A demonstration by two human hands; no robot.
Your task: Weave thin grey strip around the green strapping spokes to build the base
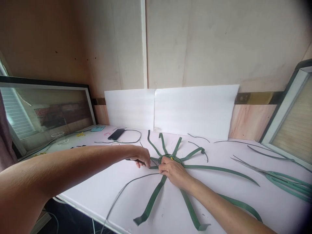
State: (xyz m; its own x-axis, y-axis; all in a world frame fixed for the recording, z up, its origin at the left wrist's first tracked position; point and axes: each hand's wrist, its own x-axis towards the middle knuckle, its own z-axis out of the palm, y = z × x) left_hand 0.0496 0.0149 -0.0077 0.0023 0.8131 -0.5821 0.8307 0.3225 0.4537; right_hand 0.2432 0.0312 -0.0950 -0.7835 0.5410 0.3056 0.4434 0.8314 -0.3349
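On the white table, flat green plastic strips (152, 201) spread like spokes from a round woven centre (179, 160) of thin dark green cord. My left hand (142, 157) is closed left of the centre, its fingers pinched around a strip that points left. My right hand (172, 170) lies over the centre's front edge, thumb and fingers pressed together on the thin cord (140, 177), whose tail curves down past the table's front edge. Part of the woven centre and the fingertips of my right hand are hidden. A small yellow piece (172, 158) shows at the centre.
Large scissors (275, 177) with green handles lie at right, blades pointing left. Loose cord pieces (268, 153) lie at the back right. A black phone (116, 134) and a loop of cord (136, 131) lie back left. White panels (195, 110) stand against the wall.
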